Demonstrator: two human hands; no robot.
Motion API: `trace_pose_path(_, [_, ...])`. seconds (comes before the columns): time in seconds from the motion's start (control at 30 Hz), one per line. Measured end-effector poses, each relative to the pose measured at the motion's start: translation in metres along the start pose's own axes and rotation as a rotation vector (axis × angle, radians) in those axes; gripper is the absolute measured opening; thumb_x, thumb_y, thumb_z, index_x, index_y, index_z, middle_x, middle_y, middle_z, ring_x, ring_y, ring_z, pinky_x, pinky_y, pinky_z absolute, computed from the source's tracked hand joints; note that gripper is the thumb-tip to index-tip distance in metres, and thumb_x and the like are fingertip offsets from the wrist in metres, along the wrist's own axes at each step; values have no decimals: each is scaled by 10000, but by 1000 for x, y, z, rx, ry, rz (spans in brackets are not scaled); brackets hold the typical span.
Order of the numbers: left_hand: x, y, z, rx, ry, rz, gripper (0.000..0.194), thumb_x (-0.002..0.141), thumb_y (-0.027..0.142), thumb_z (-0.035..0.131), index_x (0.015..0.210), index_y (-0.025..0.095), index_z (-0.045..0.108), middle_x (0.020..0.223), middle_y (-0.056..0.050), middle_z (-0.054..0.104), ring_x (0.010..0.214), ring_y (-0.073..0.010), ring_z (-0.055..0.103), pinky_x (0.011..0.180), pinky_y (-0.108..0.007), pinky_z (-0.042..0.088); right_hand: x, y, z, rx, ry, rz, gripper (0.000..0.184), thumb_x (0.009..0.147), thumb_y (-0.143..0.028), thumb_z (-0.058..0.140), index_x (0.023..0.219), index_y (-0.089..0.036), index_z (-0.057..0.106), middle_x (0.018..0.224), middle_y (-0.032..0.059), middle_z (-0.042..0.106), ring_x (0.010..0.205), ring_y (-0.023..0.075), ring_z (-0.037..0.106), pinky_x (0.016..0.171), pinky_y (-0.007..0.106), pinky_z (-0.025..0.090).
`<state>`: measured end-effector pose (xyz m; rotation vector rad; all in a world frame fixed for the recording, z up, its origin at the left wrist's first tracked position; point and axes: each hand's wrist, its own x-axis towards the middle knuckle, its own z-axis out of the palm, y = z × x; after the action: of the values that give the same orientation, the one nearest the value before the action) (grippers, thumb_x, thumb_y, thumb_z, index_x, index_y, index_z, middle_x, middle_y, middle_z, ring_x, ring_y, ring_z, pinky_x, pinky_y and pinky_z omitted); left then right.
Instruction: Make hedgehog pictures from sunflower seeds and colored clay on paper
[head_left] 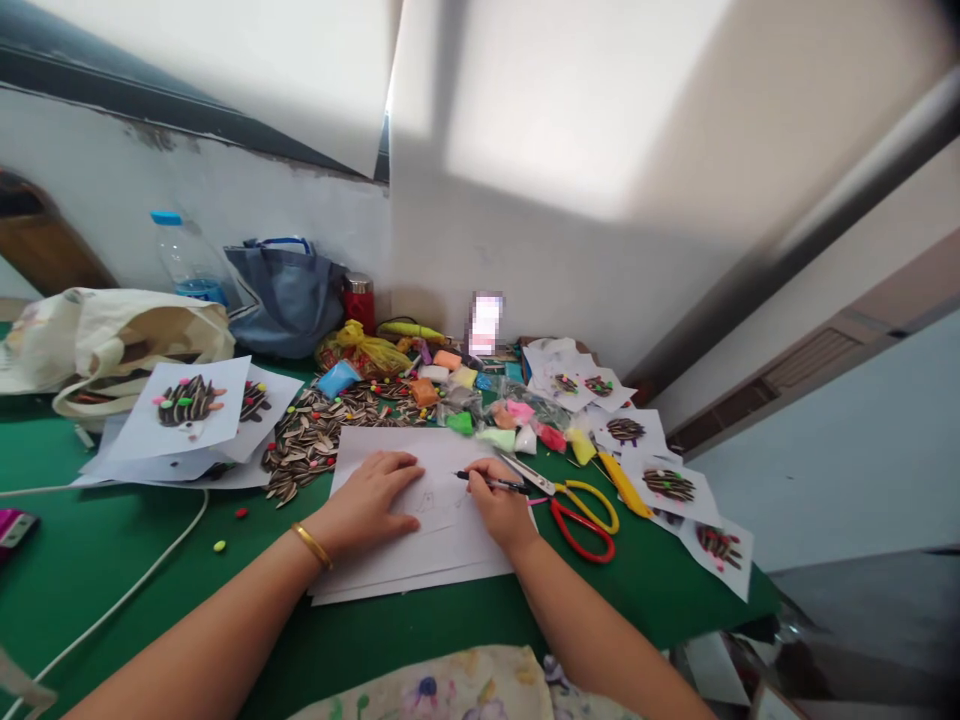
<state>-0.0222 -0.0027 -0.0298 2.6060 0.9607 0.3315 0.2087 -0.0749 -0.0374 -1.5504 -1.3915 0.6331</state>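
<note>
My left hand (373, 497) lies flat with fingers stretched out on a stack of white paper (420, 555) on the green table (112, 540). A gold bangle sits on that wrist. My right hand (501, 505) is closed around a black pen (491, 483), whose tip touches the paper near a faint pencil-like drawing. Scissors with a red and a yellow handle (581, 510) lie just right of this hand.
A pile of sunflower seeds (311, 440) and small clay packets (480, 410) lie behind the paper. Sheets with seed hedgehog pictures (191, 405) are left and right. A cloth bag (112, 340), blue bag (289, 295), bottle (187, 260) and white cable (135, 580) are at left.
</note>
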Motion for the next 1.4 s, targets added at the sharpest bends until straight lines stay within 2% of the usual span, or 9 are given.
trace_pose_path(0.13, [0,0,1,-5,5,-3,689,709,450,743,1340,250,549,1398,-102,501,1306,-315,441,1169,-482,240,-1,-2,-1,-9,-5,-9,210,865,-327,483,866,-206,655,732,-1,637,693,174,597,656,269,460])
trace_pose_path(0.47, [-2,3,-3,-26,8,3,680,704,453,749,1322,237,562,1377,-107,515,1276,-321,458,1135,-477,299,-2,-2,1,-16,-10,0,214,869,-349,482,878,-217,651,749,-3,643,695,177,595,658,273,468])
trace_pose_path(0.67, [-2,2,-2,-25,5,3,701,690,458,763,1323,237,557,1381,-109,511,1289,-318,450,1164,-485,242,-2,-3,1,-10,-18,21,212,863,-338,489,874,-203,652,747,6,639,707,183,600,666,282,467])
trace_pose_path(1.4, [-5,3,-3,-78,-5,-27,741,657,444,794,1333,280,537,1381,-99,513,1304,-321,443,1174,-525,215,-7,-1,1,34,-76,23,191,890,-324,498,906,-212,652,751,20,650,696,192,612,650,292,486])
